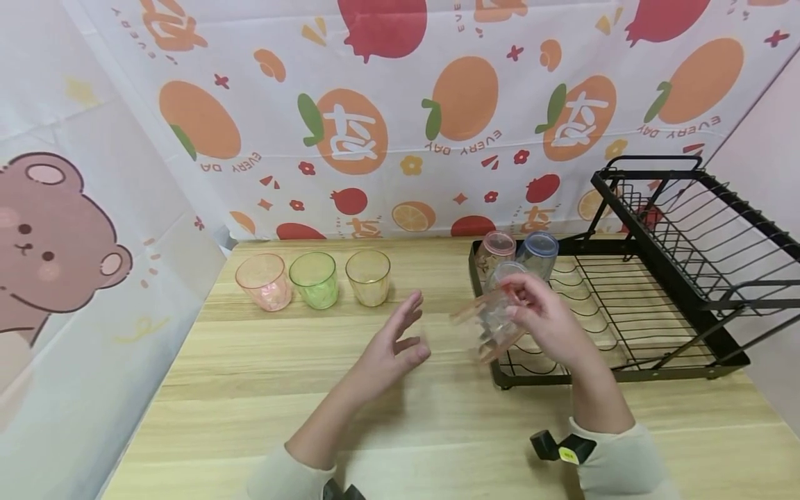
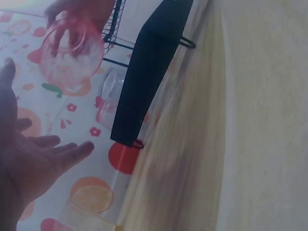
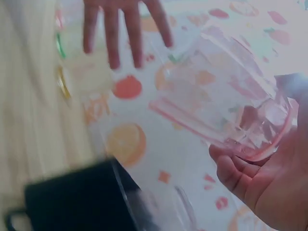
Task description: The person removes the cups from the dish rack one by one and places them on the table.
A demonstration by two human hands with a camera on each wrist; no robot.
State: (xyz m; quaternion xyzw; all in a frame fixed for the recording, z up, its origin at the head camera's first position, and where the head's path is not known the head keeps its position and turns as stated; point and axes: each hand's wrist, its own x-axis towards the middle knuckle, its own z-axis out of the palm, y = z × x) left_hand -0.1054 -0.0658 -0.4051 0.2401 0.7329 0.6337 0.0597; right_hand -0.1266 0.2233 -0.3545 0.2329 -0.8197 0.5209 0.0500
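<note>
My right hand [image 1: 544, 316] grips a clear pink-rimmed cup [image 1: 498, 323] by its base, above the near left part of the black dish rack. The cup [image 3: 211, 86] lies tilted on its side, its mouth turned left toward my other hand. My left hand [image 1: 390, 354] hovers over the table with fingers spread, apart from the cup and holding nothing. Behind the held cup, a pink-rimmed cup [image 1: 498, 244], a blue-rimmed cup [image 1: 540, 250] and a partly hidden clear cup [image 1: 507, 269] stand upside down in the rack.
Upright at the table's back left stand a pink cup [image 1: 265, 285], a green cup [image 1: 317, 281] and a yellow cup [image 1: 369, 281] in a row. The two-level black dish rack [image 1: 531, 380] occupies the right side, its raised wire shelf [image 1: 706, 215] slanting over the lower tray. A fruit-print cloth [image 1: 406, 139] hangs behind.
</note>
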